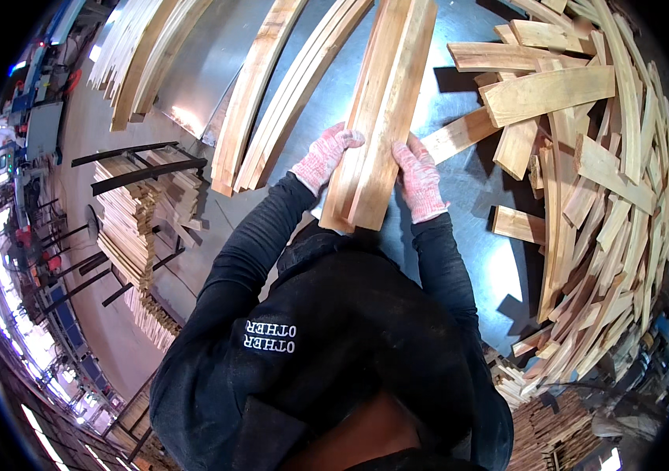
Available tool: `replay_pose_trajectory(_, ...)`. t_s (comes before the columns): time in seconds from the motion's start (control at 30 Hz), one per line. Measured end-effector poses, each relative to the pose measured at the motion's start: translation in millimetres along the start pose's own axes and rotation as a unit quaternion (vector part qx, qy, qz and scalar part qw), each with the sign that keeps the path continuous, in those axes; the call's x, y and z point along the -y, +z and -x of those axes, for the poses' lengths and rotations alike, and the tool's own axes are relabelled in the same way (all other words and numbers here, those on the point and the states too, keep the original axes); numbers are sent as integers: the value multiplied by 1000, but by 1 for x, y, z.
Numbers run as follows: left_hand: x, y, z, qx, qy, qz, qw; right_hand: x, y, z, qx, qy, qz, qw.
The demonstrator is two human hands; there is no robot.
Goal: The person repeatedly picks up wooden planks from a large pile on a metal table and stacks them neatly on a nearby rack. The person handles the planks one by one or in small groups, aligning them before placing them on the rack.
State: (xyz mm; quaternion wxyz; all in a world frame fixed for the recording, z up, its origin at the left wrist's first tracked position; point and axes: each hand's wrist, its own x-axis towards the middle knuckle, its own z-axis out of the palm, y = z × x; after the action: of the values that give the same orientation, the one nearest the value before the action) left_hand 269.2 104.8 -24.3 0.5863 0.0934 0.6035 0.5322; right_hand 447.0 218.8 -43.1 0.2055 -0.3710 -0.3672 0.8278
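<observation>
A bundle of long wooden boards, lying lengthwise against one another, stretches away from my body over a shiny metal table. My left hand, in a pink-and-white knit glove, is closed on the left side of the bundle, thumb on top. Gloved the same way, my right hand clasps the right side near the close end. Its fingers are partly hidden by the wood. To the left lie a row of narrow strips and a thicker board, both apart from my hands.
A large jumbled heap of short boards covers the right side of the table. One loose board points from it toward my right hand. More strips are stacked at the far left. Beside the table stands a black metal rack with piled wood.
</observation>
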Motion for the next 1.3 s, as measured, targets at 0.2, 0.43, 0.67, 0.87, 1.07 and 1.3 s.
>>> replay_pose_trajectory(0.2, -7, 19, -5, 1, 9, -61, 998, 0, 2, -22, -87, -112, 177, 974)
replay_pose_trajectory(0.43, -19, -1, -12, -103, 40, -275, 955, -4, 0, -17, -223, -196, 364, 883)
replay_pose_trajectory(0.67, -21, 11, 16, -224, 86, -595, 767, -15, 25, -6, -122, -303, 633, 702)
replay_pose_trajectory(0.87, -79, 11, 31, -118, 39, -254, 959, -41, 24, -18, -155, -282, 600, 733)
replay_pose_trajectory(1.07, -270, 5, -126, -168, 184, -438, 864, -37, 7, -17, -151, -361, 608, 691)
replay_pose_trajectory(1.3, -381, -6, -403, -240, 166, -655, 697, -55, 13, -35, -216, -381, 649, 621)
